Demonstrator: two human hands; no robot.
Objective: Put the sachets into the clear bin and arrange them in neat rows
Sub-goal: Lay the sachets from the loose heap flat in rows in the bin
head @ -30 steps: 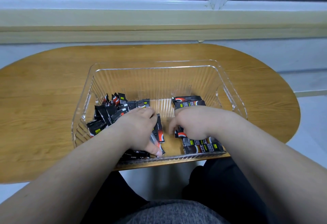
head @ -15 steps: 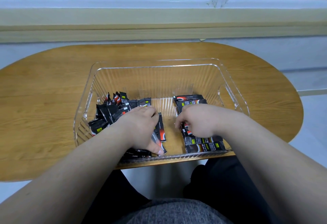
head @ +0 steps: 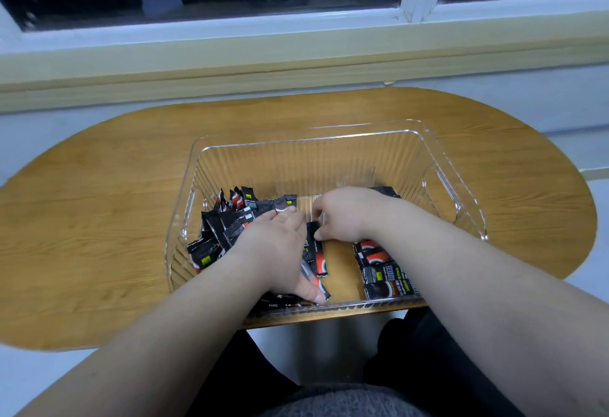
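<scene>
A clear ribbed bin point(head: 441, 166) stands on the wooden table. Several black and red sachets point(head: 227, 225) lie in a loose heap in its left part. On the right, a flat row of sachets point(head: 382, 268) runs front to back. My left hand point(head: 280, 248) lies over a bundle of sachets in the middle, thumb near the front wall, fingers curled at the far end. My right hand point(head: 342, 215) is just beside it, and its fingertips pinch the far end of a middle sachet point(head: 319, 260). Both hands hide part of the sachets under them.
The oval wooden table point(head: 99, 219) stands against a wall under a window sill point(head: 296, 64). The bin's front wall lies close to the table's near edge. My lap is below that edge.
My right hand has left the right row and moved leftward to the middle sachets beside my left hand. My left hand has stayed on its bundle.
</scene>
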